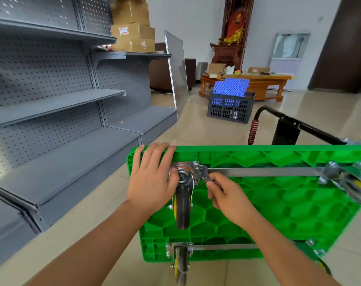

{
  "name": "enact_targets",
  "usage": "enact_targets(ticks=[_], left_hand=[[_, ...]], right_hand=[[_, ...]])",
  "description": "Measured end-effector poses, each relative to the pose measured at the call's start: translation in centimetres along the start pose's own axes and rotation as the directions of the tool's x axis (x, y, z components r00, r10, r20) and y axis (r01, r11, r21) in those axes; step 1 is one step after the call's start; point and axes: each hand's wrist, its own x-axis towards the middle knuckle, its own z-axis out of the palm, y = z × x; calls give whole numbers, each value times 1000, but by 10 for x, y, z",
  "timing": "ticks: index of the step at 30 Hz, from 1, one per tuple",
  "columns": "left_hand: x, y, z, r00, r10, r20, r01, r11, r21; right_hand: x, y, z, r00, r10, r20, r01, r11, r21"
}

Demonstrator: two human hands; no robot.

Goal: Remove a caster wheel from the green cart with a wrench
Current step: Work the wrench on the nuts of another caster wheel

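So the green cart (pixel 278 203) is flipped up on its side on the tiled floor (pixel 206 129), underside facing the camera, with all that honeycomb ribbing showing. The caster wheel (pixel 182 203) being worked on sits near the cart's upper left corner, its metal mounting plate (pixel 184 168) bolted to the green plastic and the dark wheel hanging down from it.

Left hand (pixel 152 178) is spread flat, fingers straight and reaching up over the cart's top edge, palm pressed against the left side of the plate. Right hand (pixel 227 195) is pinching the handle of a small metal wrench (pixel 203 173) between thumb and fingers, and the wrench head sits on a bolt at the plate's upper right corner.

A second wheel (pixel 180 263) is at the bottom edge, and another (pixel 357 184) off to the right, blurry. The cart's black handle (pixel 287 120) sticks out behind. Grey shelving (pixel 62 100) runs along the left, and a dark crate (pixel 230 109) stands further back in front of a wooden table (pixel 264 79).
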Motion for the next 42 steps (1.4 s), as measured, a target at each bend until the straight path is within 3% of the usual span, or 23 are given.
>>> enact_targets(ticks=[9,18,24,29,34,40,42], left_hand=[[0,8,-4,996,-11,-86,14,1000,28],[0,9,1,987,-24,-158,31,999,42],[1,11,5,981,-26,-192,31,999,24],[1,9,2,982,-27,-188,31,999,15],[0,10,2,982,-30,-185,32,999,6],[0,10,2,984,-35,-177,37,999,7],[0,10,2,984,-40,-175,41,999,2]], right_hand=[[0,-1,35,988,99,-121,-55,944,326],[0,2,48,969,174,-175,-106,934,341],[2,11,44,966,139,-218,-101,979,177],[4,13,34,956,25,-294,-34,999,-28],[4,16,28,959,-33,-281,-1,993,-120],[13,3,-18,962,-171,-211,48,871,-488],[16,-2,-25,967,-178,-183,60,856,-514]])
